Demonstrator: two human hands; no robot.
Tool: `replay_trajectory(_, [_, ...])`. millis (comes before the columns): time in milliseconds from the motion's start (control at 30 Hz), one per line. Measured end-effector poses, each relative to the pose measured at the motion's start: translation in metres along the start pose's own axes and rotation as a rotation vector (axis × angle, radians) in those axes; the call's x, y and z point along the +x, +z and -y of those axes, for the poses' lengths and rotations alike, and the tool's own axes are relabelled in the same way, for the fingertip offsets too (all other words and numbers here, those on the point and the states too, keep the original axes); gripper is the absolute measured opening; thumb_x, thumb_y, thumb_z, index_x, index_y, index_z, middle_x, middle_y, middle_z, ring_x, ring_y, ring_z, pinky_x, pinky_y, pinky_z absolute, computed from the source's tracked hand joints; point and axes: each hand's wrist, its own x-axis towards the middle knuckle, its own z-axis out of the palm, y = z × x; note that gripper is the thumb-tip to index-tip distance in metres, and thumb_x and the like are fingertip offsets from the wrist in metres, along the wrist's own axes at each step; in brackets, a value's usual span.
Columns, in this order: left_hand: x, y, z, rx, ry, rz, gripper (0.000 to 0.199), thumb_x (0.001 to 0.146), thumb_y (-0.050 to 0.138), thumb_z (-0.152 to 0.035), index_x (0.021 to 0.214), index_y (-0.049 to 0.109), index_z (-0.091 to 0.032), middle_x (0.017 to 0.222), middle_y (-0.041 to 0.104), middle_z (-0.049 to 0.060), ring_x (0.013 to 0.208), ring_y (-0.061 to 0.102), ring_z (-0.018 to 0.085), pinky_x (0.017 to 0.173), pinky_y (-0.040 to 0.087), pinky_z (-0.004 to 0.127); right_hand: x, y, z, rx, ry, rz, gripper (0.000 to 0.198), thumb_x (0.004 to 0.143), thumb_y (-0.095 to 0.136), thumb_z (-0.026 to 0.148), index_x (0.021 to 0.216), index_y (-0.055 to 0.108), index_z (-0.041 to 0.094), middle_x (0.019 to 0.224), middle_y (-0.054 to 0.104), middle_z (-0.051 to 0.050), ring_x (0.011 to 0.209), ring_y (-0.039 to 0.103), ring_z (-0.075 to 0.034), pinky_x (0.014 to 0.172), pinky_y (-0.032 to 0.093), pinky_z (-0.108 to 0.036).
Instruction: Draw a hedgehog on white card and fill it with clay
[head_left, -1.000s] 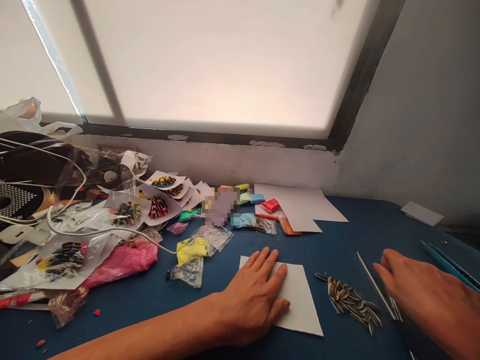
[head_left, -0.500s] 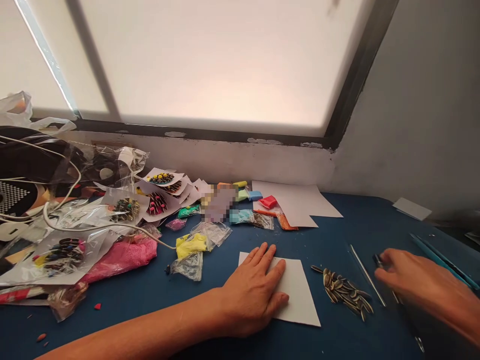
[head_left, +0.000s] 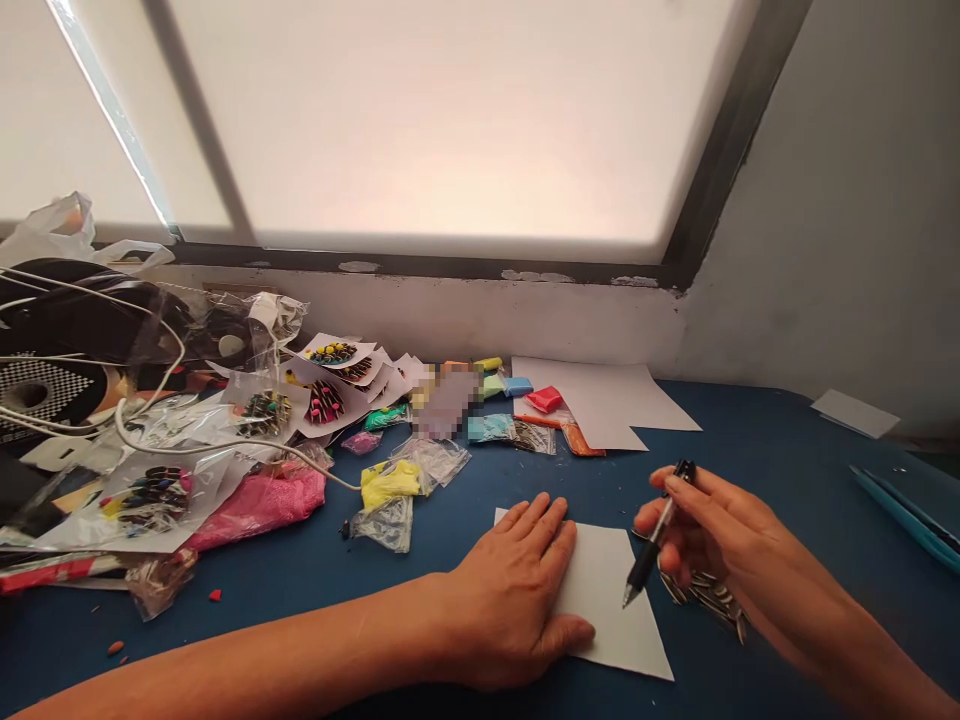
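L hand (head_left: 517,590), fingers slightly spread, pressed 1 white sheet (head_left: 611,580) flat; R hand (head_left: 720,525) pinched 1 pen (head_left: 655,540), tip over sheet nr R edge. Bare tabletop (head_left: 592,490) beyond, then 1 red pkt (head_left: 544,399).

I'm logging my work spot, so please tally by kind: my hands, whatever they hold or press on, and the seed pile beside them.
Hands: 2, left hand and right hand
Pen: 1
White paper: 1
Seed pile: 1 (partly hidden, seeds not countable)
Total: 5, the pile counted as one
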Motion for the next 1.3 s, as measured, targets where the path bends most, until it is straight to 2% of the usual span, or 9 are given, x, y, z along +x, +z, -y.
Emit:
replay_trajectory(100, [-0.002,0.006,0.0,-0.001,-0.008,-0.03,0.081,0.092,0.039,-0.059,0.152,0.02,-0.009,0.159,0.008,0.018,0.147,0.004,0.033,0.119,0.015,0.052,0.002,0.007,-0.008,-0.138,-0.076,-0.016,0.046,0.069,0.07,0.06,0.09,0.063,0.02,0.074,0.065,-0.002,0.059,0.057,-0.015,0.055,0.048,-0.027])
replay_trajectory(267, [-0.007,-0.001,0.0,0.007,0.005,-0.08,0.08,0.091,0.043,-0.059,0.151,0.024,-0.009,0.158,0.008,0.018,0.148,0.004,0.031,0.12,0.014,0.05,-0.003,0.016,-0.015,-0.31,-0.199,0.022,0.029,0.073,0.067,0.051,0.075,0.061,0.023,0.066,0.057,0.002,0.062,0.053,-0.015,0.061,0.046,-0.028])
replay_trajectory(433, [-0.015,-0.003,0.004,0.026,0.026,-0.039,0.077,0.092,0.04,-0.059,0.15,0.026,-0.009,0.158,0.011,0.018,0.147,0.006,0.031,0.12,0.014,0.048,-0.008,0.022,-0.017,-0.546,-0.22,0.103,0.035,0.083,0.053,0.057,0.084,0.063,0.024,0.069,0.059,0.001,0.066,0.053,-0.017,0.062,0.043,-0.029])
replay_trajectory(700, [-0.014,0.009,0.004,0.008,-0.006,-0.07,0.079,0.093,0.039,-0.058,0.151,0.023,-0.008,0.158,0.008,0.019,0.147,0.002,0.032,0.12,0.014,0.051,-0.007,0.021,-0.013,-0.034,-0.026,0.132,0.046,0.077,0.06,0.067,0.077,0.054,0.022,0.058,0.051,0.005,0.048,0.04,-0.009,0.048,0.038,-0.023])
replay_trajectory(867, [-0.011,0.007,0.001,-0.046,-0.033,-0.07,0.086,0.089,0.046,-0.06,0.151,0.022,-0.006,0.158,0.008,0.02,0.147,0.003,0.032,0.12,0.014,0.049,-0.007,0.034,-0.02,0.221,0.021,0.204,0.043,0.072,0.074,0.057,0.074,0.048,0.023,0.052,0.038,0.01,0.047,0.032,-0.007,0.046,0.036,-0.02])
replay_trajectory(1000, [-0.013,-0.01,0.003,-0.091,-0.06,-0.057,0.078,0.092,0.044,-0.056,0.15,0.027,-0.008,0.157,0.012,0.019,0.147,0.009,0.03,0.12,0.02,0.047,-0.006,0.037,-0.028,0.243,0.05,0.208,0.04,0.081,0.06,0.062,0.077,0.057,0.022,0.052,0.052,0.006,0.044,0.043,-0.009,0.046,0.039,-0.023])
replay_trajectory(1067, [-0.015,-0.019,0.008,-0.024,-0.01,-0.035,0.075,0.088,0.054,-0.051,0.146,0.034,-0.009,0.156,0.016,0.019,0.147,0.009,0.031,0.12,0.017,0.049,-0.005,0.035,-0.03,0.228,0.056,0.23,0.048,0.081,0.055,0.066,0.094,0.066,0.021,0.07,0.067,-0.003,0.058,0.059,-0.015,0.053,0.046,-0.027])
replay_trajectory(1167, [-0.018,-0.023,0.018,0.005,0.073,-0.014,0.084,0.086,0.053,-0.059,0.149,0.029,-0.008,0.156,0.014,0.02,0.147,0.01,0.031,0.12,0.017,0.048,-0.004,0.034,-0.032,0.164,0.029,0.233,0.054,0.079,0.057,0.068,0.101,0.069,0.02,0.093,0.072,-0.009,0.078,0.065,-0.021,0.069,0.053,-0.033])
replay_trajectory(1300, [-0.019,-0.017,0.025,0.0,0.096,-0.018,0.087,0.088,0.047,-0.062,0.152,0.022,-0.008,0.158,0.01,0.018,0.147,0.006,0.03,0.121,0.011,0.048,-0.003,0.041,-0.034,-0.07,-0.044,0.139,0.04,0.078,0.063,0.062,0.082,0.065,0.022,0.069,0.065,0.0,0.064,0.06,-0.015,0.066,0.049,-0.027])
